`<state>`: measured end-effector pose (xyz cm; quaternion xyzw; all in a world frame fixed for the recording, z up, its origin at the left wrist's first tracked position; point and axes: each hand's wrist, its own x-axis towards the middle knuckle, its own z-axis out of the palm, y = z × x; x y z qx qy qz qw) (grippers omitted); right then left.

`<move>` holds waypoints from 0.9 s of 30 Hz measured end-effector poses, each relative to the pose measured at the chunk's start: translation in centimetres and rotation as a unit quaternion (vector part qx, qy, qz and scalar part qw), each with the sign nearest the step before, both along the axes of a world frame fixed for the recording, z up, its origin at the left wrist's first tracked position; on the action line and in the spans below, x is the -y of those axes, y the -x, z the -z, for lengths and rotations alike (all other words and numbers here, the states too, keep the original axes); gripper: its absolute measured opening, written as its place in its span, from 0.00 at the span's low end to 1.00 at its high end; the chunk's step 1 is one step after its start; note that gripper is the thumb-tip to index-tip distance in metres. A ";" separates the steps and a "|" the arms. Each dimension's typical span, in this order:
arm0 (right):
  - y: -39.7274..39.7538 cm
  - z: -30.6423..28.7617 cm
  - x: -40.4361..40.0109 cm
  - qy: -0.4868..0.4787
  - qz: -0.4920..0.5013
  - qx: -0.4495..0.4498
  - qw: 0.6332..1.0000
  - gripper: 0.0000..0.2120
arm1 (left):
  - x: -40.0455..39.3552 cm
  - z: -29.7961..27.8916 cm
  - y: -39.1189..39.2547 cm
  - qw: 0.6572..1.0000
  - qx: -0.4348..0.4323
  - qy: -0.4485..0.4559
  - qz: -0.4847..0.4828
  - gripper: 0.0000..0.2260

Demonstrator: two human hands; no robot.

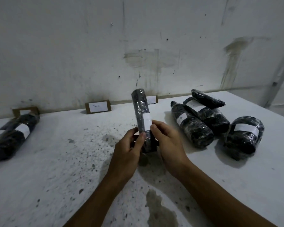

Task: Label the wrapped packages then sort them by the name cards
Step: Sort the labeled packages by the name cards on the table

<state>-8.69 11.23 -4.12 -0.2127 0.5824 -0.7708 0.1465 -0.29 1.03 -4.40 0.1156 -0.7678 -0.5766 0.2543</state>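
Both hands grip one black wrapped package, held nearly upright above the table: I see my left hand curled round its lower part and my right hand pinching its white label. Four labelled packages lie just right. Two more lie far left. Name cards lean against the wall.
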 end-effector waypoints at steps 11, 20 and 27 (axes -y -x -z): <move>-0.3 -0.5 -0.7 -0.059 -0.009 -0.119 0.991 0.11 | 0.8 -1.5 -1.0 0.979 -0.018 -0.192 0.068 0.14; -0.1 -0.3 -0.7 -0.091 0.014 -0.224 0.970 0.12 | 1.1 -1.0 -0.8 0.984 0.023 -0.145 0.104 0.12; -0.2 -0.5 -0.8 -0.097 0.014 -0.234 0.967 0.12 | 1.1 -0.8 -0.8 0.984 -0.007 -0.139 0.108 0.13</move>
